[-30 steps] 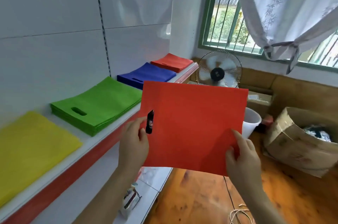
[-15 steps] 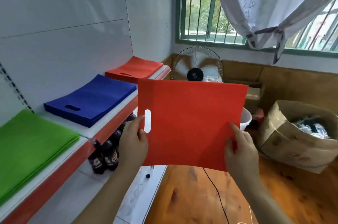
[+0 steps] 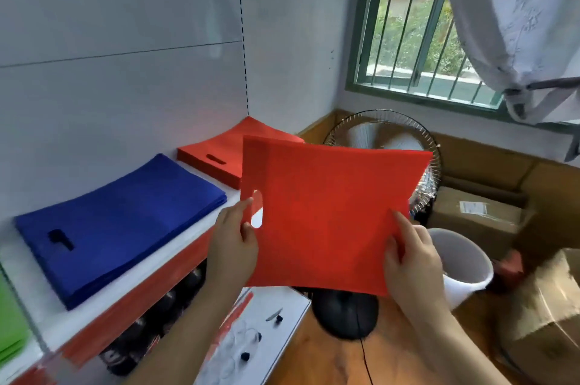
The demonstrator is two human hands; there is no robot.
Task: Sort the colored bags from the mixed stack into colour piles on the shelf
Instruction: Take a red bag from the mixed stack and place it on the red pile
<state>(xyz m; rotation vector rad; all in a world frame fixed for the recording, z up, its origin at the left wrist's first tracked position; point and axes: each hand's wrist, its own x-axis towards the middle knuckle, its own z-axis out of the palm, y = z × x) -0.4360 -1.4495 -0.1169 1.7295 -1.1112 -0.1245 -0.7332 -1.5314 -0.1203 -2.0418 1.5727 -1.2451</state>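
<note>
A white shelf [image 3: 201, 227] with a red front edge runs along the wall on the left and carries three piles of bags: a sliver of green pile [image 3: 9, 322] at the near end, a blue pile [image 3: 125, 221] in the middle with its long side running along the shelf, and a red pile [image 3: 226, 152] at the far end, its handle slot facing the room. On the floor to the right stand a fan [image 3: 376, 139], cardboard boxes [image 3: 477, 218] whose contents cannot be made out, and a white bucket [image 3: 461, 262], its inside hidden from here. A red bag [image 3: 326, 218] is held flat in the air just in front of the red pile, wider than tall, its handle slot at the left edge. The left hand [image 3: 233, 246] pinches that edge beside the slot; the right hand [image 3: 414, 265] grips the lower right corner.
</note>
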